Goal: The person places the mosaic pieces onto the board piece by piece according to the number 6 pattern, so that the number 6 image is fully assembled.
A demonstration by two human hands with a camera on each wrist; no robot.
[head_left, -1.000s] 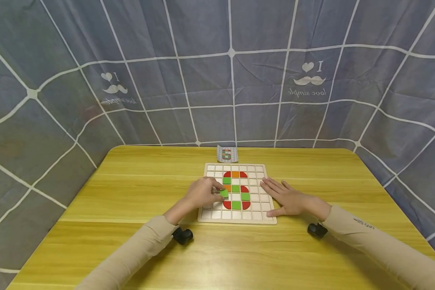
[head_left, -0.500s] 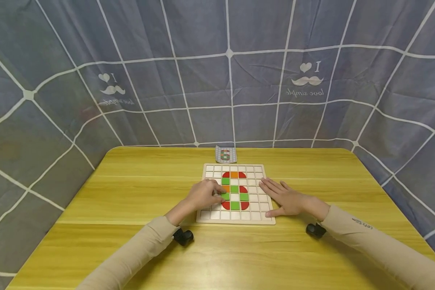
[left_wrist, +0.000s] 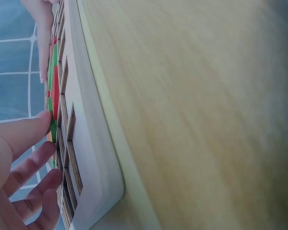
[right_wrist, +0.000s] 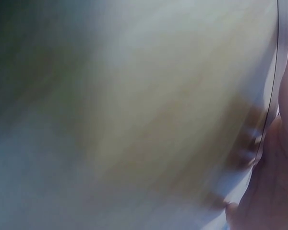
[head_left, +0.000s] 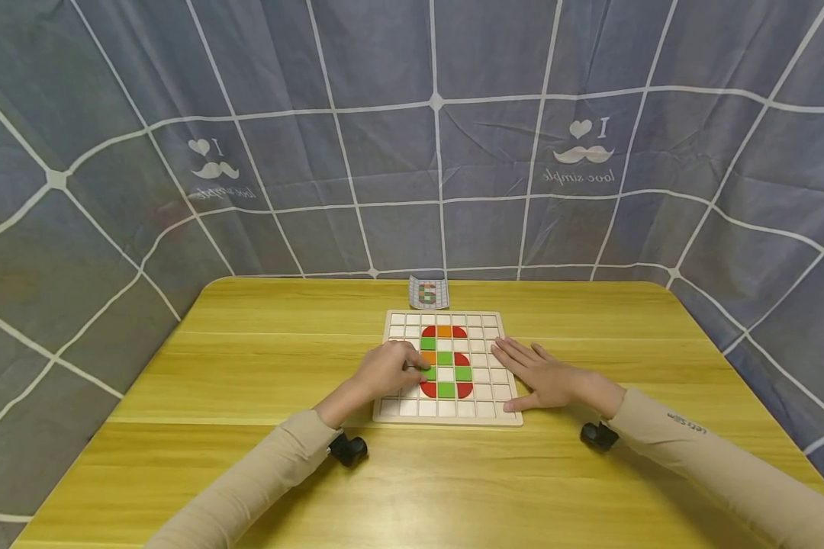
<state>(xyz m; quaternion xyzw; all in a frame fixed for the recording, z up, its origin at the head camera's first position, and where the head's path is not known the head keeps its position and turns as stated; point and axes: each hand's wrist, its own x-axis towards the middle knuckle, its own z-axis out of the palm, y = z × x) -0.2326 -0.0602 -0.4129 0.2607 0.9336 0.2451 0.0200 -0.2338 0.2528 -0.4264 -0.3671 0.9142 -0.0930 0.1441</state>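
A square wooden grid board (head_left: 448,421) lies on the table, bearing red, orange and green tiles set in a figure like a 6. My left hand (head_left: 384,369) is over its left side, thumb and forefinger pinching a green square tile (head_left: 429,374) that sits in a cell below an orange tile (head_left: 429,357). In the left wrist view the thumb and fingertip lie on either side of that green tile (left_wrist: 53,130). My right hand (head_left: 545,377) rests flat on the board's right edge, fingers straight; only part of it shows in the right wrist view.
Behind the board a small paper card (head_left: 429,293) shows a similar coloured figure on a grid. The yellow wooden table (head_left: 275,343) ends at a grey curtain (head_left: 391,168) with white lines. A black wrist camera (head_left: 348,448) hangs under the left forearm.
The green tile, held tilted above the board a second ago, has gone down flat into its cell with the left fingers. The right hand has stayed in place.
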